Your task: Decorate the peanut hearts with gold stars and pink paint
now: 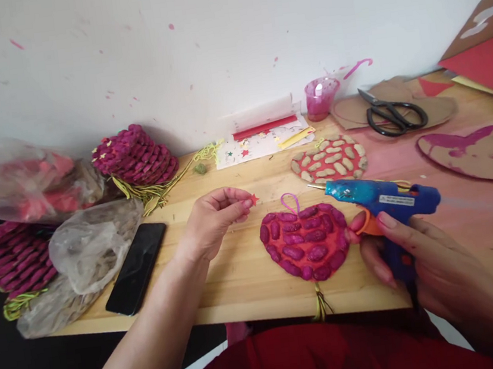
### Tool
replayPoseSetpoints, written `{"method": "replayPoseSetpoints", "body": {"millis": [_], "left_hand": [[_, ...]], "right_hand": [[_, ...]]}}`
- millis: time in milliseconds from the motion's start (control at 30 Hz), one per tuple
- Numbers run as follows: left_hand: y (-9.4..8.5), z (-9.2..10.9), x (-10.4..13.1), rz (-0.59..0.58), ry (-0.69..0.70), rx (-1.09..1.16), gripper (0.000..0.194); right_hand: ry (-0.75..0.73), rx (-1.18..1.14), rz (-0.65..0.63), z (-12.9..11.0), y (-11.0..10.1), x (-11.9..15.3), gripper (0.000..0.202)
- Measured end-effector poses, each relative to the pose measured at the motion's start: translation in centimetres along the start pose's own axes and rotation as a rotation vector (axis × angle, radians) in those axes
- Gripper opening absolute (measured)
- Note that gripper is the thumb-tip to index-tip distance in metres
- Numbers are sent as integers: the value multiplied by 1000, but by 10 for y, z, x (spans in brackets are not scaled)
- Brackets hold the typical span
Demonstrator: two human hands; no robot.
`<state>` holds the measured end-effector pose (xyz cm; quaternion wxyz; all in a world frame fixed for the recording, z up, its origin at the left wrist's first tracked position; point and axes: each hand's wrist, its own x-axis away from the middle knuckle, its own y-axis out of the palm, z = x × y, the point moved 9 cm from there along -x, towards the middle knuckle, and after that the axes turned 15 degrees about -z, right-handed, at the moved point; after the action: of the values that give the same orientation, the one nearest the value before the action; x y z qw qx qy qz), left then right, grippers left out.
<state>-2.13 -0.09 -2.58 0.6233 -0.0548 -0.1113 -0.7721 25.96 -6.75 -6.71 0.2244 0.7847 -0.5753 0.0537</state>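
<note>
At the centre of the frame, our left hand [215, 218] pinches a red star [254, 199] in its fingertip grip. Right of centre, our right hand [438, 263] grasps a blue glue gun [373, 194] by the handle, its long axis sideways, its nozzle [317, 186] pointing left towards the star, apart from it. Lower, between our hands, the magenta heart [305, 243] lies on the counter [231, 282].

The right edge crops the red card [490, 65]; the glue gun label [396, 200] is illegible.

phone [136, 268] left | glue gun [364, 191] right | scissors [390, 112] behind, on cardboard [439, 108]
</note>
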Motion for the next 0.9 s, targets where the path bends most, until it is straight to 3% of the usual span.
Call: {"method": "replayPoseSetpoints", "body": {"millis": [300,633,900], "left_hand": [[8,-1,15,1,51,-113,27],[16,-12,6,-72,61,-205,23],[18,-17,4,-55,14,-254,22]], "right_hand": [[-1,-59,-1,1,3,0,53],[18,-17,-16,1,0,3,57],[41,11,-47,4,2,4,57]]}}
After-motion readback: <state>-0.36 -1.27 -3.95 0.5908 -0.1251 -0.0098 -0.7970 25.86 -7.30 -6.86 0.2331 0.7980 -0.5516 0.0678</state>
